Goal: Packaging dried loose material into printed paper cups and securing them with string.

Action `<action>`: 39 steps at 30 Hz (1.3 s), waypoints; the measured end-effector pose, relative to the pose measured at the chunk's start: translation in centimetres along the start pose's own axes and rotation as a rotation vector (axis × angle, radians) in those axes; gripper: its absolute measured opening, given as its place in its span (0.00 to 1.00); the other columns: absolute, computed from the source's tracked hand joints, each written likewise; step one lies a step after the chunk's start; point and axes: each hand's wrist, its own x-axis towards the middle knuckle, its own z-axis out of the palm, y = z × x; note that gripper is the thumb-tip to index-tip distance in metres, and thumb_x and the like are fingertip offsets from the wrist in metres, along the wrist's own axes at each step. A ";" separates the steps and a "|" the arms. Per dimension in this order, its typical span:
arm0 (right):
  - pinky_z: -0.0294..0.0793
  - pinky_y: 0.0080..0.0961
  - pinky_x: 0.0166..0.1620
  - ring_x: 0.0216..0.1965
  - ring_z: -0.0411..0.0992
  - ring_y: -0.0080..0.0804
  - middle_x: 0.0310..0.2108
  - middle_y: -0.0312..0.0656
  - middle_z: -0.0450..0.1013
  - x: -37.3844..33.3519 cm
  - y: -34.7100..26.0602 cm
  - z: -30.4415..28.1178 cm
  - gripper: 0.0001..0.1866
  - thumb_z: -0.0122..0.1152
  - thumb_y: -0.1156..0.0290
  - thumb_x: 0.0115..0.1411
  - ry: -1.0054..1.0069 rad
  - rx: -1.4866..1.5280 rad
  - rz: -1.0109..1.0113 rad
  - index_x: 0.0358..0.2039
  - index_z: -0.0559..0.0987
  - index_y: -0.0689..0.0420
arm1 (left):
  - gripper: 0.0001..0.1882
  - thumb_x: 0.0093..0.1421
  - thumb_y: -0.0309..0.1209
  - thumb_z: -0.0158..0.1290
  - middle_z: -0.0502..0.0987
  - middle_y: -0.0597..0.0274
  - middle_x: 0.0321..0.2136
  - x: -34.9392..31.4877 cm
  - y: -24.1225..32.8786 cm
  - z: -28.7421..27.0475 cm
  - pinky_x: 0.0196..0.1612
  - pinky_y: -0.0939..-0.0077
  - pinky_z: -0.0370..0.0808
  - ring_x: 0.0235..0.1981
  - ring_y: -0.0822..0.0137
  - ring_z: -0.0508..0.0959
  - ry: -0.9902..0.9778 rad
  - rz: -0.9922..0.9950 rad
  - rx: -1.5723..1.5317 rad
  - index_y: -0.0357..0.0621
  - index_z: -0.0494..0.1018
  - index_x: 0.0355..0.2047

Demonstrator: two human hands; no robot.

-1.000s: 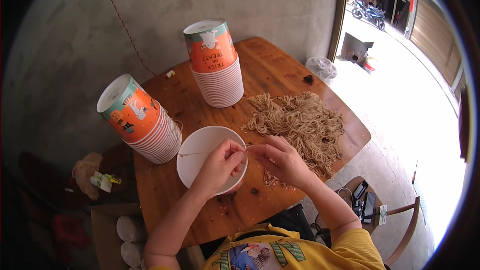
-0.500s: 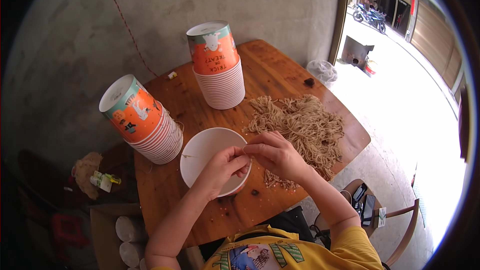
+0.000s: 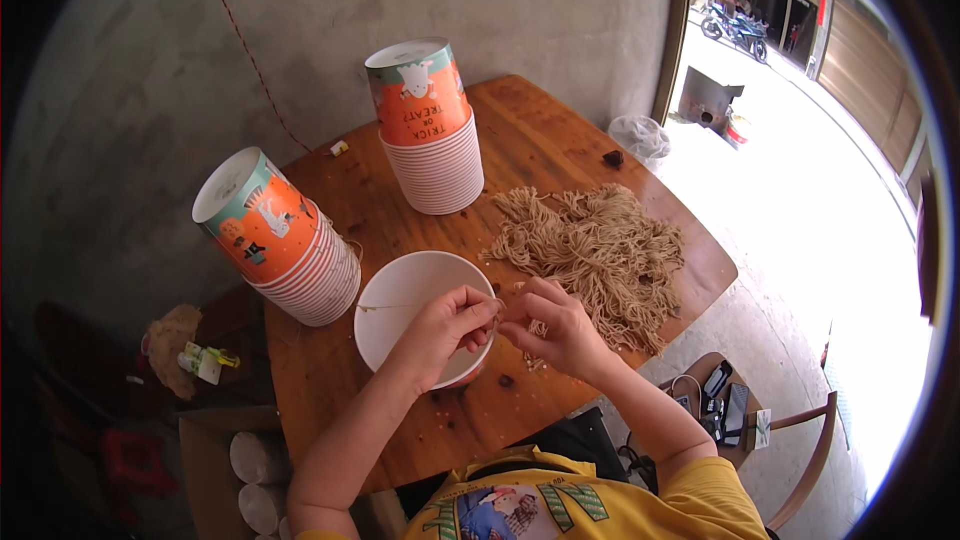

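Observation:
A white-lined paper bucket (image 3: pixel 395 285) stands upright in front of me, mouth up. My left hand (image 3: pixel 452 328) reaches over its right side, closed in a pinch on a thin tan cord (image 3: pixel 500 306) at the rim. My right hand (image 3: pixel 553 328) is closed just right of the rim, its bent fingers on the same cord. The exact grip of the fingertips is too small to make out. Inside the bucket's left wall a short piece of string (image 3: pixel 368 307) shows. To the right of my right hand lies a loose heap of tan cords (image 3: pixel 610 250).
Two upside-down stacks of orange printed buckets stand beyond: one at left (image 3: pixel 285 240), one at back (image 3: pixel 428 130). They rest on a wooden table (image 3: pixel 530 120) against a grey wall. A chair (image 3: pixel 740 395) with phones and cables sits at right; a carton (image 3: pixel 215 460) is below left.
My right hand has drawn slightly down and turned, its fingers now more curled and a little apart from the left fingertips. My left hand stays at the rim. The view has shifted slightly.

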 end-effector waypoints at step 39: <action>0.70 0.31 0.39 0.33 0.73 0.36 0.30 0.39 0.74 2.1 -1.0 -2.1 0.08 0.66 0.69 0.57 -0.238 -0.052 -0.069 0.36 0.78 0.56 | 0.15 0.57 0.14 0.51 0.73 0.60 0.36 -1.4 0.6 1.0 0.38 0.78 0.74 0.34 0.71 0.74 0.132 0.054 -0.011 0.39 0.64 0.43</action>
